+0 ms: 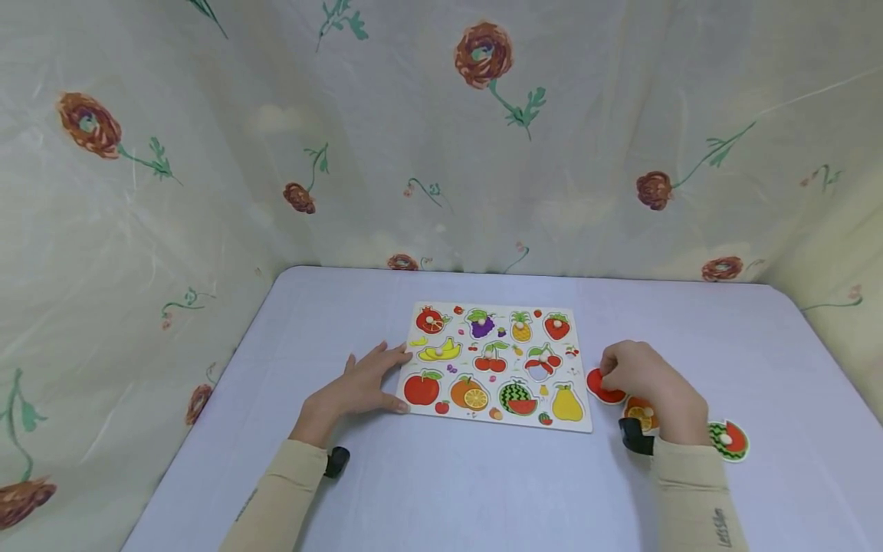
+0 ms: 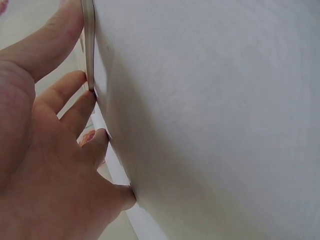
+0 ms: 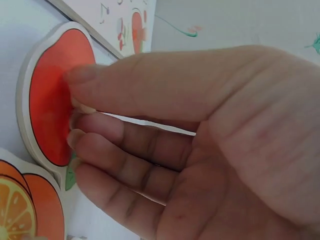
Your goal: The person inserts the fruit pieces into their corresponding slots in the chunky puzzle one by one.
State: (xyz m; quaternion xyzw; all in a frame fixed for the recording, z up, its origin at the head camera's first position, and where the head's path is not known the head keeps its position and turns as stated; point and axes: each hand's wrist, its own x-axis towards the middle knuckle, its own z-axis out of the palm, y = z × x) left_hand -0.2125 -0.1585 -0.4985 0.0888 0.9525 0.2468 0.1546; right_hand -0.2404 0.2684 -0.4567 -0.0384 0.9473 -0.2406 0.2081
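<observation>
A white fruit puzzle board (image 1: 520, 422) lies flat on the table. My left hand (image 1: 362, 381) is at its left side, thumb and fingers spread and touching the edge. In the left wrist view, the thumb and fingertips meet the board's thin edge (image 2: 90, 50). Right of the board, my right hand (image 1: 645, 379) pinches a red apple puzzle piece (image 3: 47, 100) by its middle, between thumb and fingertips; its knob is mostly hidden. The apple piece looks tilted in the right wrist view. An orange puzzle piece (image 1: 641, 415) lies beneath the right wrist, partly covered.
A watermelon puzzle piece (image 1: 729, 442) with a white knob lies right of my right forearm. Pale cloth covers the table (image 1: 483, 491). Behind and beside it hangs a flowered curtain (image 1: 572, 153). A dark strap device (image 1: 636, 437) sits on my right wrist.
</observation>
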